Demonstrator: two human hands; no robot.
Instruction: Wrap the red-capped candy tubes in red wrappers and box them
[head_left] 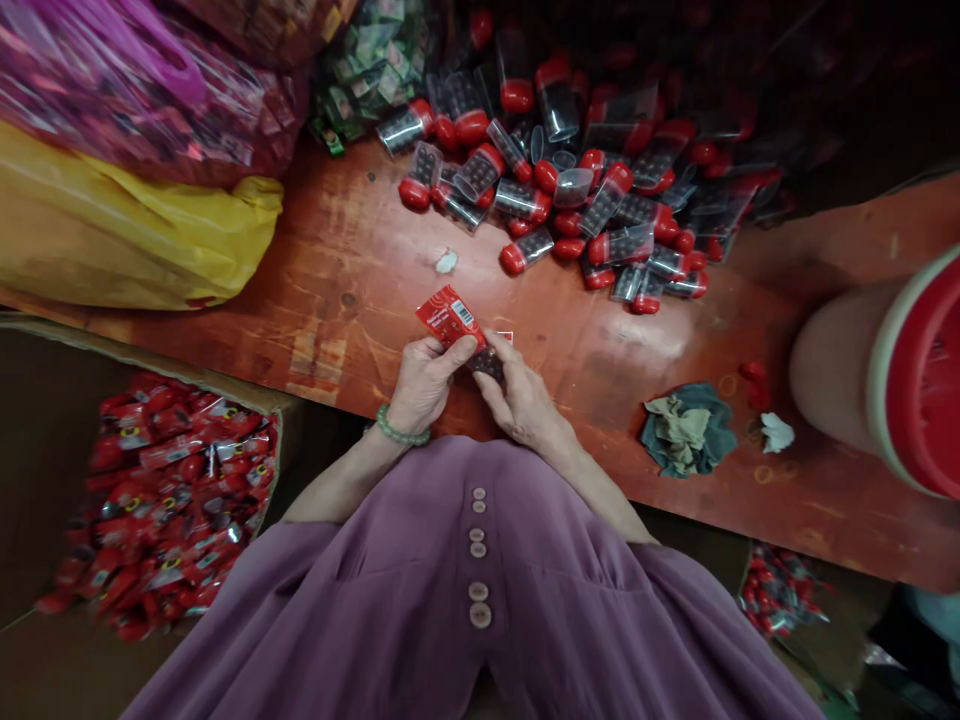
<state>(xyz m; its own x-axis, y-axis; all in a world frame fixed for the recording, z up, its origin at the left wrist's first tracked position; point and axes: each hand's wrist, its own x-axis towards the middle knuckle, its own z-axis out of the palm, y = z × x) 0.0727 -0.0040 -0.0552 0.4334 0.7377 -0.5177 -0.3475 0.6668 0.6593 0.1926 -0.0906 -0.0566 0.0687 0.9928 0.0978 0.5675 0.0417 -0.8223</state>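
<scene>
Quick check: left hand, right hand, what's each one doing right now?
Left hand: closed on a red packet.
Right hand: closed on a small clear tube of dark balls.

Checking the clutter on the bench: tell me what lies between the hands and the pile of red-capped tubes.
In the head view, mostly bare red tabletop separates the left hand and right hand from the pile of tubes; only a small white scrap lies there.

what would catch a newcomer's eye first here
Probably the heap of red-capped clear tubes at the far side of the red-brown table. Next, the left hand and right hand meeting at the near edge over a red packet, and the box of red packets lower left.
</scene>
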